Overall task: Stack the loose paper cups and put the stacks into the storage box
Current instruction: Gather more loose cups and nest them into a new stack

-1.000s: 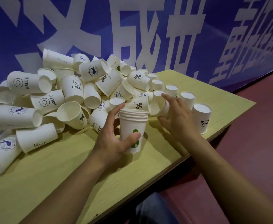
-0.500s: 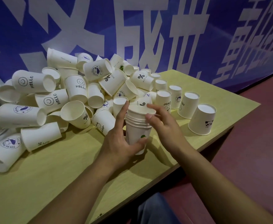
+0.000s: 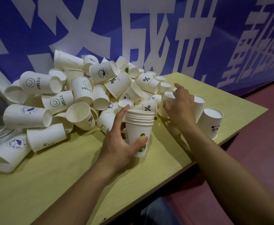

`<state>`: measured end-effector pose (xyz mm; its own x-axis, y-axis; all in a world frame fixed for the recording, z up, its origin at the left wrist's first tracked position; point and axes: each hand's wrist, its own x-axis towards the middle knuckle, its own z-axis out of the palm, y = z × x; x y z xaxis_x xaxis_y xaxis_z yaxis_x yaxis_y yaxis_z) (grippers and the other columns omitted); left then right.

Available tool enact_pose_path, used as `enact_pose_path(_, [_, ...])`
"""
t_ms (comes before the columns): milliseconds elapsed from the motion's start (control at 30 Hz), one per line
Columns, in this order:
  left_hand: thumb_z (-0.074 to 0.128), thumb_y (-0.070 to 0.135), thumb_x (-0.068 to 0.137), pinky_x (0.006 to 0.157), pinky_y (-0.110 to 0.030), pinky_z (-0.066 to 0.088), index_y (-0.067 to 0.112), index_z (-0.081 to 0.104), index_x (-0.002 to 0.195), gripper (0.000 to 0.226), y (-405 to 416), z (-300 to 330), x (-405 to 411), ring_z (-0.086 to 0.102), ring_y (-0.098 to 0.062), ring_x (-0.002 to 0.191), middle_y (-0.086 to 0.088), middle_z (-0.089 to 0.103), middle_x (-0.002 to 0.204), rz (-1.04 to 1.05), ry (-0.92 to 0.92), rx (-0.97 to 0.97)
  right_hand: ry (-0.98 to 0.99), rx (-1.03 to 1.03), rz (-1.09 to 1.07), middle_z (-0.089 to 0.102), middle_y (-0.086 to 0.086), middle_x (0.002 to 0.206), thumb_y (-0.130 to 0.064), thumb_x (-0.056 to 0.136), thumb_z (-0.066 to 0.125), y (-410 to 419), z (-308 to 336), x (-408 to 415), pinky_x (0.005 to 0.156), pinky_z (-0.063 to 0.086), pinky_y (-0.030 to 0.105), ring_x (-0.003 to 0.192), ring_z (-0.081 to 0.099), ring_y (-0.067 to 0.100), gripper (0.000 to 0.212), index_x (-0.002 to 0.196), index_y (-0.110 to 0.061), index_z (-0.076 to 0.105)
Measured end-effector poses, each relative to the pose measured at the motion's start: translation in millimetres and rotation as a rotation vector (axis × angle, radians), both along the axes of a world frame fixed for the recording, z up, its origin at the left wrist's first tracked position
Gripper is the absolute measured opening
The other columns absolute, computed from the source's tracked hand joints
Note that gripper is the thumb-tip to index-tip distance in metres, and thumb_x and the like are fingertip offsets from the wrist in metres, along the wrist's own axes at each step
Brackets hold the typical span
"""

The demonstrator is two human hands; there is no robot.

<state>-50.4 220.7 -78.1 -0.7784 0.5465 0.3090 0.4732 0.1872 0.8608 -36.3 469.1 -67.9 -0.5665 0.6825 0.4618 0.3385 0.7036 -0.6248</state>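
- Paper stack (image 3: 139,127), frame centre, gripped in my left hand (image 3: 121,143); squeezing could crush it
- right hand (image 3: 178,109) closing round an upturned cup (image 3: 169,96); may topple neighbours

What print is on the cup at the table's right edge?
A small black panda on plain white, on the upside-down cup; seen in the head view.

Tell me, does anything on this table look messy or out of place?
Yes: the pile of loose cups lies tumbled on its sides at the back of the table. By contrast, the stack in the left hand is neat, and the panda cup stands upside down near the table's edge.
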Motion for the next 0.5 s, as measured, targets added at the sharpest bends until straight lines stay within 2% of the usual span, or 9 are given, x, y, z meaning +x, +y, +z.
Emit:
enact_pose_path(100, [0.072, 0.064, 0.059, 0.083, -0.035, 0.060, 0.067, 0.025, 0.141, 0.094, 1.2, 0.4, 2.0, 0.064, 0.005, 0.097, 0.020, 0.062, 0.117, -0.026, -0.006, 0.000, 0.070, 0.006, 0.012, 0.046, 0.002, 0.138, -0.032, 0.083, 0.074, -4.3, 1.1, 10.5, 0.104, 0.040, 0.041, 0.122, 0.044, 0.025, 0.079, 0.149, -0.030, 0.032])
enact_pose_path(167, [0.072, 0.062, 0.059, 0.082, -0.035, 0.060, 0.068, 0.025, 0.140, 0.095, 1.3, 0.3, 3.5, 0.063, 0.007, 0.096, 0.023, 0.062, 0.116, -0.044, -0.011, -0.001, 0.212, -0.041, 0.041, 0.042, -0.003, 0.132, -0.031, 0.081, 0.076, -11.0, 5.5, 23.0, 0.100, 0.047, 0.038, 0.119, 0.048, 0.019, 0.078, 0.148, -0.033, 0.035])
enact_pose_path(233, [0.072, 0.062, 0.060, 0.082, -0.032, 0.060, 0.069, 0.022, 0.141, 0.095, 0.6, 0.2, 4.0, 0.061, 0.012, 0.096, 0.026, 0.060, 0.116, -0.070, -0.012, -0.021, 0.359, -0.086, 0.092, 0.037, -0.006, 0.126, -0.030, 0.082, 0.075, -23.5, 14.2, 39.1, 0.094, 0.049, 0.028, 0.114, 0.049, 0.014, 0.070, 0.143, -0.038, 0.041])
enact_pose_path(300, [0.072, 0.061, 0.062, 0.081, -0.023, 0.058, 0.068, 0.018, 0.145, 0.099, 0.2, -0.1, 4.9, 0.060, 0.014, 0.098, 0.026, 0.061, 0.119, -0.112, -0.011, -0.044, 0.454, -0.145, 0.175, 0.037, -0.005, 0.123, -0.031, 0.082, 0.073, -40.1, 20.4, 54.0, 0.091, 0.052, 0.024, 0.109, 0.051, 0.011, 0.058, 0.133, -0.044, 0.050])
enact_pose_path(367, [0.075, 0.056, 0.065, 0.079, -0.014, 0.054, 0.067, 0.013, 0.147, 0.103, 0.5, -0.4, 5.9, 0.060, 0.016, 0.098, 0.029, 0.061, 0.118, -0.138, -0.008, -0.071, 0.463, -0.236, 0.297, 0.040, -0.006, 0.122, -0.034, 0.080, 0.071, -59.9, 21.0, 64.5, 0.086, 0.056, 0.026, 0.105, 0.054, 0.004, 0.045, 0.118, -0.051, 0.054])
enact_pose_path(433, [0.077, 0.050, 0.067, 0.075, -0.005, 0.050, 0.069, 0.007, 0.147, 0.108, 0.1, -0.4, 5.9, 0.058, 0.022, 0.097, 0.041, 0.057, 0.110, -0.148, -0.008, -0.082, 0.412, -0.313, 0.391, 0.044, -0.009, 0.123, -0.037, 0.079, 0.067, -75.8, 15.4, 69.6, 0.080, 0.056, 0.025, 0.101, 0.056, -0.003, 0.037, 0.109, -0.052, 0.053])
enact_pose_path(500, [0.076, 0.051, 0.066, 0.078, -0.006, 0.049, 0.070, -0.001, 0.147, 0.114, -1.5, 0.4, 5.4, 0.057, 0.022, 0.096, 0.043, 0.055, 0.108, -0.149, 0.011, -0.104, 0.411, -0.409, 0.430, 0.054, -0.011, 0.119, -0.043, 0.083, 0.060, -84.1, 10.7, 70.1, 0.078, 0.053, 0.024, 0.096, 0.059, -0.002, 0.025, 0.107, -0.046, 0.055])
